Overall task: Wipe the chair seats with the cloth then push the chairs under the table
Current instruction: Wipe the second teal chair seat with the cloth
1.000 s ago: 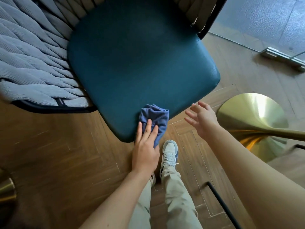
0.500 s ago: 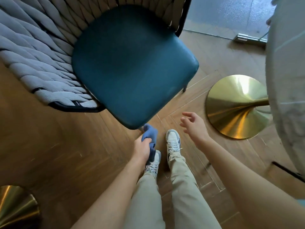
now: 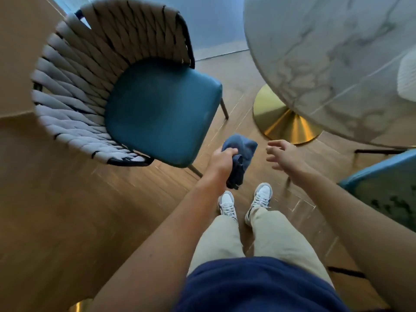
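A chair with a teal seat point(image 3: 162, 113) and a grey woven rope back point(image 3: 74, 91) stands to my left, pulled out from the round white marble table point(image 3: 333, 52). My left hand point(image 3: 221, 162) grips a crumpled blue cloth point(image 3: 242, 154) in the air just off the seat's near corner, clear of the seat. My right hand point(image 3: 282, 155) hovers beside the cloth with fingers spread and loose, holding nothing. A second teal chair seat point(image 3: 382, 188) shows at the right edge, partly under the table.
The table's gold pedestal base point(image 3: 283, 122) sits on the wooden floor point(image 3: 67, 210) between the two chairs. My feet in white sneakers point(image 3: 258, 199) stand just behind the hands. A white object point(image 3: 407, 79) lies on the table at the far right.
My left hand went from pressing the cloth flat on the seat's front corner to lifting it off, bunched in its grip. The view rose and swung right, bringing the table into sight.
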A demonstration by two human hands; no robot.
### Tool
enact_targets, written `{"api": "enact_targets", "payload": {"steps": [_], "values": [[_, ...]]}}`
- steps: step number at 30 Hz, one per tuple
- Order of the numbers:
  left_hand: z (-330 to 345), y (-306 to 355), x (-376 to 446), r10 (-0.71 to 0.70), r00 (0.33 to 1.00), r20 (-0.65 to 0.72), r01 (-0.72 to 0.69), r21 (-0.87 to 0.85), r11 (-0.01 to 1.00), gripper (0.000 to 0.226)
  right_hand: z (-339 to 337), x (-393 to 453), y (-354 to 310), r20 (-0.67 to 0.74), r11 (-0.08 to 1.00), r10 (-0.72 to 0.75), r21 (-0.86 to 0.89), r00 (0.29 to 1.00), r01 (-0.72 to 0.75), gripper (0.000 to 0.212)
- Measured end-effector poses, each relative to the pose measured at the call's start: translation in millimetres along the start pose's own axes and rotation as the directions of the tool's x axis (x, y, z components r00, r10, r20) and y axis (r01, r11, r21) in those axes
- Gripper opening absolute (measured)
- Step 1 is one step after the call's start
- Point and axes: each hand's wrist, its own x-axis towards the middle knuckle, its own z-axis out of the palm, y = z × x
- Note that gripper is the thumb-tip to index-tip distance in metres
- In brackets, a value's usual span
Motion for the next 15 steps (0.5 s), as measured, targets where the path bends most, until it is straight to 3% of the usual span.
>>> {"api": "enact_targets", "payload": {"steps": [6,15], "values": [[52,-19,-31,-0.058,0.993,0.107,0.033,0.222,0.975,0.013,-68,-57,46,-0.136,0.973,0.097,0.222,0.986,-0.065,0.023],[186,-72,-86,-0.020,0.966,0.257,-0.094,0.424,0.901,0.018,-181,-132,152,-0.330,0.903,0.182,0.428,0.926,-0.025,0.020]]}}
